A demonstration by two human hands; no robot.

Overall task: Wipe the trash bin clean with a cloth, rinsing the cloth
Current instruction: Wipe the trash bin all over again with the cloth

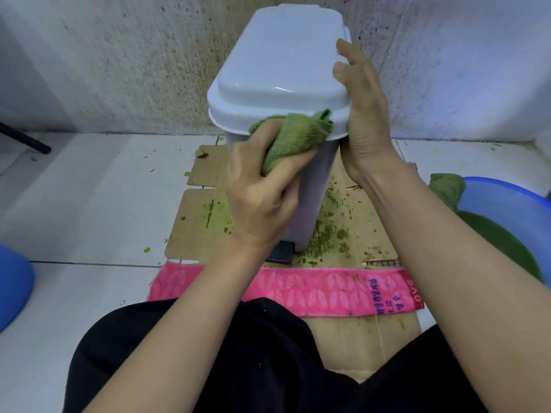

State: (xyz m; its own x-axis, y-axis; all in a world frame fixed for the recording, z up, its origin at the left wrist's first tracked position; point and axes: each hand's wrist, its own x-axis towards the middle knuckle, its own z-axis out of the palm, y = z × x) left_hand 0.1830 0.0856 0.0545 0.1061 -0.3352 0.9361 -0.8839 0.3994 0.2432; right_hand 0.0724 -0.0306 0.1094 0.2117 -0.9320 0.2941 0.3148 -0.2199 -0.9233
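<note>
basin [507, 201] cut off at right edge; pedal [282, 254] half hidden behind left hand [259, 186].

White tile floor [89, 204]: stained cardboard sheet [193, 231] at centre, blue basin [507, 198] right, green specks [146, 250] scattered.

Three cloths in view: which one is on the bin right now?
The green cloth in the left hand, at the bin's lid. A second green cloth drapes the blue basin; the pink towel lies across the cardboard.
</note>
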